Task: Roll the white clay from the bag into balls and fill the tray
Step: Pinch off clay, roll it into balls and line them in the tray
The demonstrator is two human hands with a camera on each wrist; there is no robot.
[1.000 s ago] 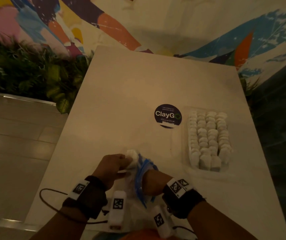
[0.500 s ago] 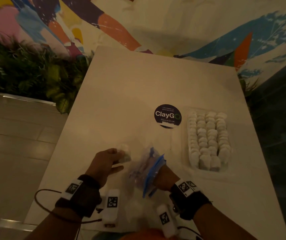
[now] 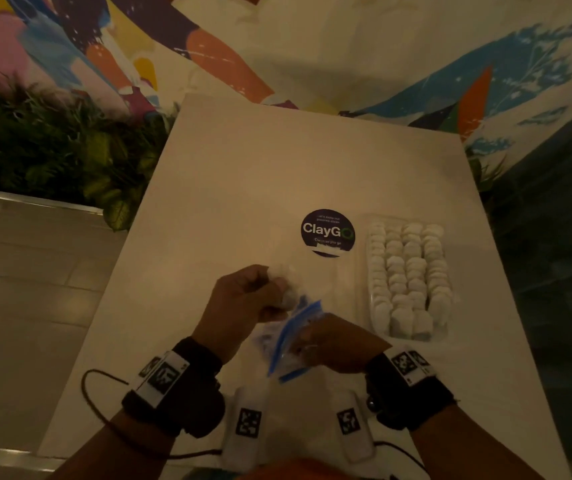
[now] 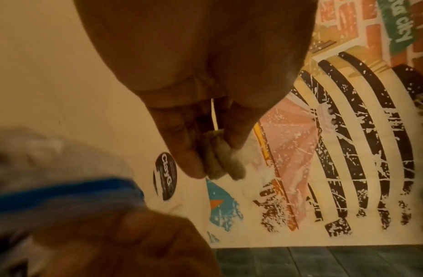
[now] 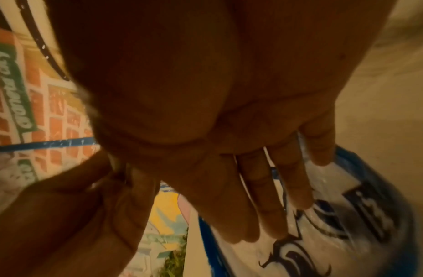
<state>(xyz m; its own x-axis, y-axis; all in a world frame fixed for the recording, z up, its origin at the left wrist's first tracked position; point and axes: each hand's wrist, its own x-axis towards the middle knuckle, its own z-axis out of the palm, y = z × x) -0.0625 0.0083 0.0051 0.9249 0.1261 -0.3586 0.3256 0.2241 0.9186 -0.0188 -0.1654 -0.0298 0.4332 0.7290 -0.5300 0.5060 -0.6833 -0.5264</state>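
My left hand pinches a lump of white clay above the table; in the left wrist view the clay sits between thumb and fingertips. Just right of it my right hand holds the clear bag with the blue zip strip up off the table. In the right wrist view its fingers lie along the bag; the thumb is hidden. To the right stands the clear tray, packed with several rows of white clay balls.
A round dark ClayGo sticker lies on the white table, left of the tray. Two white tagged devices lie at the near edge with a cable. Plants line the left side; a painted wall stands behind.
My left hand pulled the clay lump out to the left, then came back toward the bag's mouth. My right hand kept hold of the bag, which shifted slightly.
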